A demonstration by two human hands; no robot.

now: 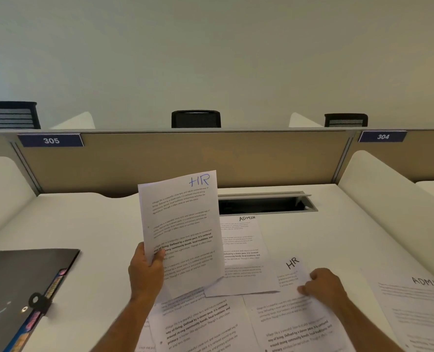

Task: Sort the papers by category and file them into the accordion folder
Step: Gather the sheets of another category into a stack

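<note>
My left hand grips the lower left edge of a printed sheet marked "HR" in blue and holds it upright above the desk. My right hand pinches the right edge of a second sheet marked "HR" in black, which lies on a spread of loose papers. A sheet marked "ADMIN" lies flat behind them. More printed sheets lie under my forearms. The black accordion folder lies closed at the left, its strap fastened and coloured tabs showing along its edge.
Another "ADMIN" sheet lies at the far right of the white desk. An open cable slot is cut into the desk's back. A tan partition and white side dividers enclose the desk.
</note>
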